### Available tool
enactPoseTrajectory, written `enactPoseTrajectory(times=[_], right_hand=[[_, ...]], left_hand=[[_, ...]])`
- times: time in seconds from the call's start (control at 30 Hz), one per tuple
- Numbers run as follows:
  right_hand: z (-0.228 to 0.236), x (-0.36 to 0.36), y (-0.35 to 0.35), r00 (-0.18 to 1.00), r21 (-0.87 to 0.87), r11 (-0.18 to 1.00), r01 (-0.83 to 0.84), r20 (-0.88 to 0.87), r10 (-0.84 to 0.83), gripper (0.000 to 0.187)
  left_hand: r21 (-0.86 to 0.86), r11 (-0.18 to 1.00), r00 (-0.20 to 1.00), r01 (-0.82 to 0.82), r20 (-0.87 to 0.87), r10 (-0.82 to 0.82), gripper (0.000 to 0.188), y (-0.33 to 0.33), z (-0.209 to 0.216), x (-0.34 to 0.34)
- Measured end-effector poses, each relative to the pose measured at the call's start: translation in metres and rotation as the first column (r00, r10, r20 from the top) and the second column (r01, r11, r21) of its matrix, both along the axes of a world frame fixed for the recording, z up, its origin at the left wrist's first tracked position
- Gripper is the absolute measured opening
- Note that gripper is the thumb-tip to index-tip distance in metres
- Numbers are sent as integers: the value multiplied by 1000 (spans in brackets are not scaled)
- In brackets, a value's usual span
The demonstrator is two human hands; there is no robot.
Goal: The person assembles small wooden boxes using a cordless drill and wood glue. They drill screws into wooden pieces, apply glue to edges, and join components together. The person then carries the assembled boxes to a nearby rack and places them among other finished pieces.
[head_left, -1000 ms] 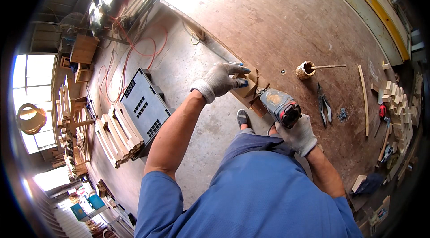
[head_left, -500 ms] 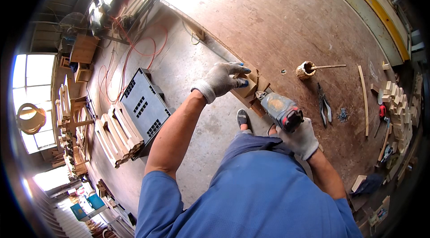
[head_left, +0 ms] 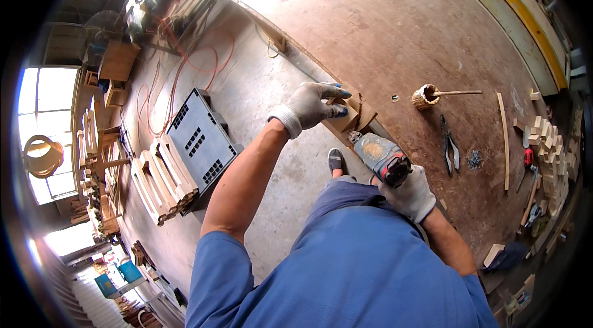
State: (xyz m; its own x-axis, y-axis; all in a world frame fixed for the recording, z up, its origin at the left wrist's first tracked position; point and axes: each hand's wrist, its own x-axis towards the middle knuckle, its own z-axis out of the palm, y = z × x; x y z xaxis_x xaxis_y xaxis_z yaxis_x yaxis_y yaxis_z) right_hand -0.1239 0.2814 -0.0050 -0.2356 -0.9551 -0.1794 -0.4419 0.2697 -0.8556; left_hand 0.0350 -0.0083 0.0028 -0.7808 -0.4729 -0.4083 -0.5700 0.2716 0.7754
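Observation:
My left hand, in a pale work glove with blue fingertips, is closed around a wooden block at the near-left edge of the workbench. Its thumb and fingers hide part of the block. In my gloved right hand is a dusty grey, black and red power tool that looks like a jigsaw. The tool's metal front end points at the block, close to its near side; whether they touch I cannot tell. A second small piece of wood lies against the block on the bench edge.
On the bench stand a glue-crusted pot with a stick, pliers, a pile of small metal fasteners and a thin wood strip. Stacked wood blocks line its right side. Left on the floor sit a grey plastic pallet and slotted wooden parts.
The power tool has drawn back slightly toward me and to the left, away from the wood. My left hand keeps its place on the block. The whole view has shifted a little.

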Motion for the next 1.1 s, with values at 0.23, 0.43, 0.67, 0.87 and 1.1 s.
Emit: enactPoseTrajectory(times=[0.23, 0.43, 0.67, 0.87, 1.1], right_hand=[[3, 2, -3, 999, -27, 999, -23, -47, 21, 36], [3, 1, -5, 999, 0, 1000, -20, -39, 20, 36], [3, 1, -6, 999, -4, 1000, -16, -49, 16, 35], [-1, 1, -3, 999, -6, 1000, -15, -37, 15, 37], [-1, -3, 6, 998, 1, 1000, -24, -53, 24, 32]], left_hand=[[3, 1000, 1000, -23, 15, 23, 46, 2, -1, -1], [-4, 1000, 1000, -21, -3, 21, 47, 0, -3, 0], [35, 999, 1000, -27, -5, 27, 47, -1, -3, 0], [37, 999, 999, -34, -13, 35, 45, 1, -4, 0], [28, 999, 999, -35, 25, 35, 46, 2, -1, -2]])
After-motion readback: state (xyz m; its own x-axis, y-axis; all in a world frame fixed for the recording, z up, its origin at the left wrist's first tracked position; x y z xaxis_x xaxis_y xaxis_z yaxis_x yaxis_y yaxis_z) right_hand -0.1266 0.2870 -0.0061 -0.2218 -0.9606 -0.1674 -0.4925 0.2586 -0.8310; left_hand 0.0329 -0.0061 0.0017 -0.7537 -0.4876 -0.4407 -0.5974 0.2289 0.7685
